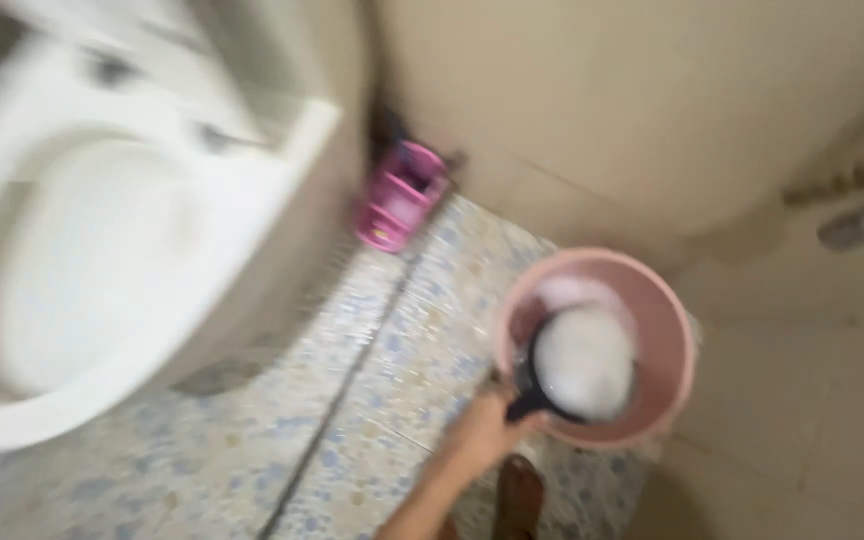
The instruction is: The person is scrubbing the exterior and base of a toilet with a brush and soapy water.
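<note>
A white toilet (102, 250) fills the left of a tiled floor (282, 440). By the wall stands a pink bucket (667, 350); a hand (482, 432), seemingly the right, fingers (504, 392) clamped on a dark scoop's (577, 365) handle, holds it brimming inside the bucket. Filling looks done; lifting level comes next. The left hand is unseen.

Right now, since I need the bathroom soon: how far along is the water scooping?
Done: the pink bucket holds water. In hand: one hand, which side is unclear, grips the dark scoop by its handle inside the bucket, apparently full. Left: the toilet bowl is too blurred to show whether water has been poured yet.
</note>
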